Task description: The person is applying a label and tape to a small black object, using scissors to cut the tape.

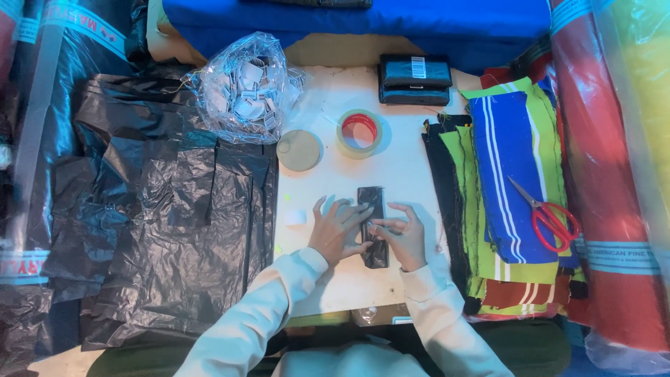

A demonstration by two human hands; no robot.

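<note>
A narrow folded packet of black plastic (373,202) lies upright on the white table (405,167). My left hand (336,232) rests on its left side with the fingers spread over it. From the right, my right hand (405,236) pinches the packet's middle with its fingertips. Both sleeves are pale. A small white label (295,217) lies just left of my left hand.
Black plastic bags (167,209) cover the left side. A clear bag of white labels (244,87), a round lid (299,150), a tape roll (359,132) and a black packet stack (414,79) sit behind. Striped fabric pieces (509,188) with red scissors (551,218) lie right.
</note>
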